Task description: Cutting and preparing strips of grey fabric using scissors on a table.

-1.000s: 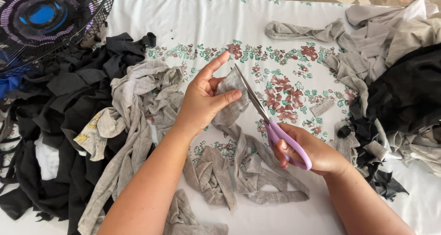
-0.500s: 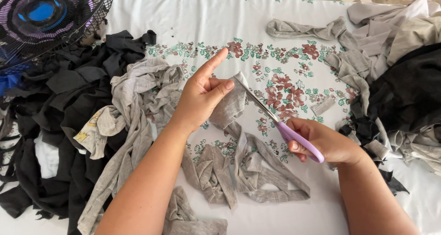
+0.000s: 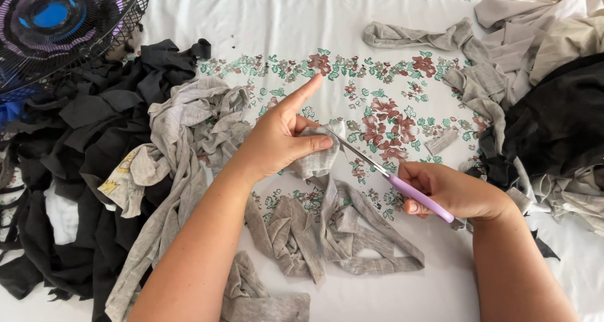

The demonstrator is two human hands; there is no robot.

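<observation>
My left hand [image 3: 280,136] pinches a grey fabric strip [image 3: 318,161] between thumb and fingers, index finger pointing up and away. The strip trails down into a tangle of grey strips [image 3: 327,234] on the flowered tablecloth [image 3: 377,102]. My right hand [image 3: 453,193] grips scissors with purple handles [image 3: 390,174]; their blades reach left to the strip's edge just beside my left thumb.
A heap of black and grey cloth [image 3: 94,158] fills the left side, under a fan with a wire grille [image 3: 56,26] at the top left. Another pile of grey and black cloth [image 3: 547,108] lies at the right. A small grey offcut [image 3: 440,143] rests on the tablecloth.
Both hands have lowered toward the table. The scissors have tilted flatter and my right hand has shifted right. The grey strip now sits lower, bunched under my left thumb.
</observation>
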